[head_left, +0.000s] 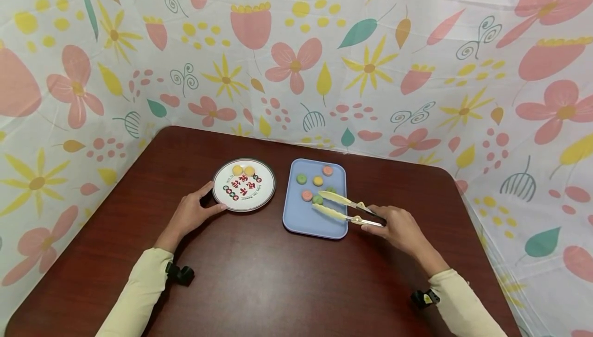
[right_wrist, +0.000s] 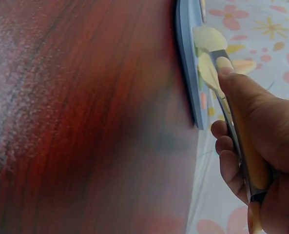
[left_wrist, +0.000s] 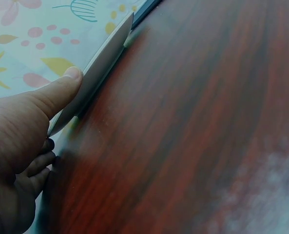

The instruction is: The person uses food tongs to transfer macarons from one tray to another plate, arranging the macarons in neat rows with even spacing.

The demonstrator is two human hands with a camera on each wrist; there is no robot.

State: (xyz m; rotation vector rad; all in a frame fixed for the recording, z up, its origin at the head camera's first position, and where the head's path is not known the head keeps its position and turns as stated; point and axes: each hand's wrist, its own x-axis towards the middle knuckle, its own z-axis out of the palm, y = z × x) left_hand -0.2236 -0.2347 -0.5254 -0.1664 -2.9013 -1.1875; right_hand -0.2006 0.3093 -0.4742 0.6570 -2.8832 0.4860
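My left hand [head_left: 190, 212] holds the near-left rim of a round white plate [head_left: 259, 200] with red writing and a dark edge line. In the left wrist view its thumb [left_wrist: 64, 90] lies on the rim, the other fingers lower down at the side. Two yellow macarons [head_left: 243, 171] sit near the plate's far rim. My right hand [head_left: 400, 230] grips tongs [head_left: 340, 199] with cream tips over a blue tray [head_left: 301, 224]. The tips stand apart, with a green macaron [head_left: 317, 199] between them. Another green macaron [head_left: 331, 191] is partly hidden by the upper arm of the tongs.
Elsewhere on the tray lie two pink macarons [head_left: 307, 195], a yellow macaron [head_left: 317, 180] and a green macaron [head_left: 301, 178]. Plate and tray stand side by side on a dark red-brown table [head_left: 259, 280]. A flower-patterned cloth [head_left: 287, 105] hangs behind it.
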